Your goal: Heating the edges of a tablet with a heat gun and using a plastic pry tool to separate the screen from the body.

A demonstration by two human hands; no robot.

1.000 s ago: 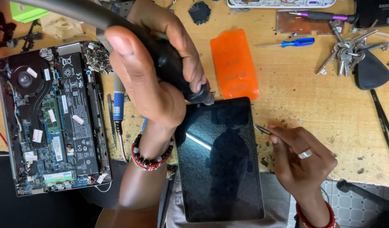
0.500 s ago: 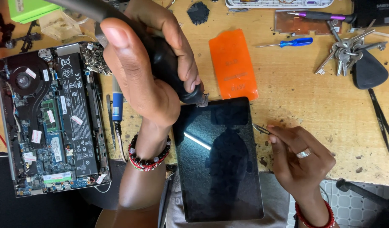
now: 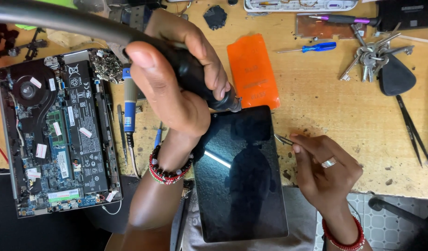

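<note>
A black tablet (image 3: 241, 186) lies screen-up at the wooden bench's front edge, between my arms. My left hand (image 3: 176, 83) is wrapped round the black handle of a hot-air tool (image 3: 202, 83), whose nozzle tip sits at the tablet's top edge. Its thick hose runs off to the upper left. My right hand (image 3: 323, 165), with a ring on one finger, pinches thin metal tweezers (image 3: 283, 139) whose tips touch the tablet's right edge.
An opened laptop (image 3: 56, 135) with bare circuit board lies at left. A blue-handled iron (image 3: 129, 107) rests beside it. An orange pouch (image 3: 252, 69), blue screwdriver (image 3: 311, 47), bunch of keys (image 3: 369, 56), black pick (image 3: 396, 76) and black tweezers (image 3: 411, 128) sit on the bench (image 3: 325, 107).
The view has shifted slightly. My left hand keeps the nozzle at the tablet's top edge, and my right hand stays at the right edge with the tweezers.
</note>
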